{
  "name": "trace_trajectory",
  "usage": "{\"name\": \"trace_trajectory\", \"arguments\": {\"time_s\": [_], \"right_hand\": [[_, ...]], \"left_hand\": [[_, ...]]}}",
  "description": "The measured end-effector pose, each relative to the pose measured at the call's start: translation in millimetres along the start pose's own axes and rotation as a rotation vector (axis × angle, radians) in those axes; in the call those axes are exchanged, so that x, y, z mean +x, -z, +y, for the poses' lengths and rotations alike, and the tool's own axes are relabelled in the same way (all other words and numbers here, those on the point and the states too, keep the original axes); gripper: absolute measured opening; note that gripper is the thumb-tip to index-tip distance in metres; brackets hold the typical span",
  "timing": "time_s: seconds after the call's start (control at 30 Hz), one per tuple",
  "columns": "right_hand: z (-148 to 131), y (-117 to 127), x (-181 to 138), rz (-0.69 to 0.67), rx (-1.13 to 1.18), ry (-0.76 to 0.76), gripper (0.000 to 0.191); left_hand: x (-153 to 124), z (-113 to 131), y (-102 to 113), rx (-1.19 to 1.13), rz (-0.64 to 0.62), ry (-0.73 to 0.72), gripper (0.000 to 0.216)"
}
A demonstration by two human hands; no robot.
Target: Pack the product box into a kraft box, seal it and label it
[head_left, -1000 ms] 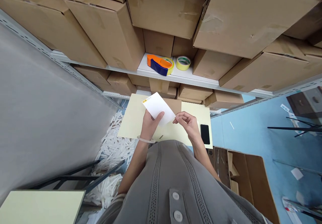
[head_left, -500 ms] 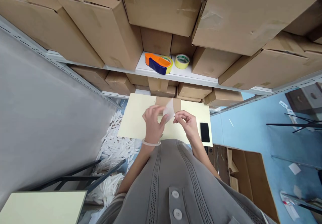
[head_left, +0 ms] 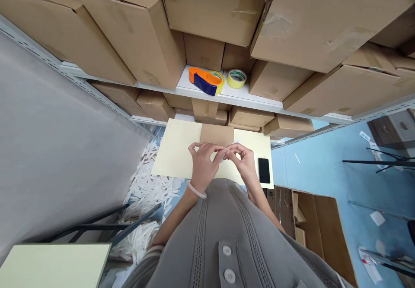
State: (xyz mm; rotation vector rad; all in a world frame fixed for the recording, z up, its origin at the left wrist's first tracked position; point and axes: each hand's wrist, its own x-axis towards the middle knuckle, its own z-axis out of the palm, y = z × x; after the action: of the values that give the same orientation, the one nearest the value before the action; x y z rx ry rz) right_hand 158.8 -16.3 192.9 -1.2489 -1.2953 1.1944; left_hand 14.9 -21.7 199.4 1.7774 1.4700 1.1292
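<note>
Above the pale yellow tabletop [head_left: 177, 150], my left hand [head_left: 205, 160] and my right hand [head_left: 242, 160] meet at their fingertips. Both are closed in a pinch on a small, thin white sheet [head_left: 223, 156], mostly hidden by the fingers; whether it is paper or plastic film I cannot tell. Just beyond the hands, a flat brown cardboard piece [head_left: 216, 134] lies at the far side of the tabletop. To the right of my right hand is a black phone [head_left: 263, 170].
On the shelf [head_left: 189, 90] ahead sit an orange and blue tape dispenser [head_left: 205, 81] and a yellow tape roll [head_left: 236, 79], among cardboard boxes [head_left: 214, 9]. White paper strips [head_left: 151, 184] cover the floor at left. An open carton [head_left: 319, 223] stands at lower right.
My left hand has moved right, bringing its fingertips against those of my right hand. The white sheet, upright and in plain sight before, is now mostly covered by the fingers.
</note>
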Motion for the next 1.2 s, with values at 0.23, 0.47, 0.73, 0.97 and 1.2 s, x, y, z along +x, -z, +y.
{"name": "trace_trajectory", "arguments": {"time_s": [0.23,0.47,0.73,0.97,1.2], "right_hand": [[-1,0,1,-0.018,-0.074,-0.003,0.013],[6,2,4,-0.021,-0.042,-0.02,0.006],[9,16,16,0.055,-0.036,-0.011,0.006],[12,24,32,0.089,-0.039,0.0,0.005],[12,24,52,0.154,-0.084,-0.003,0.008]], "left_hand": [[4,-11,5,-0.014,0.091,0.128,0.016],[7,-41,24,-0.069,0.288,0.227,0.017],[1,-76,46,0.001,0.453,0.277,0.018],[-19,-115,70,0.063,0.545,0.362,0.02],[-53,-149,115,0.178,0.839,0.533,0.019]]}}
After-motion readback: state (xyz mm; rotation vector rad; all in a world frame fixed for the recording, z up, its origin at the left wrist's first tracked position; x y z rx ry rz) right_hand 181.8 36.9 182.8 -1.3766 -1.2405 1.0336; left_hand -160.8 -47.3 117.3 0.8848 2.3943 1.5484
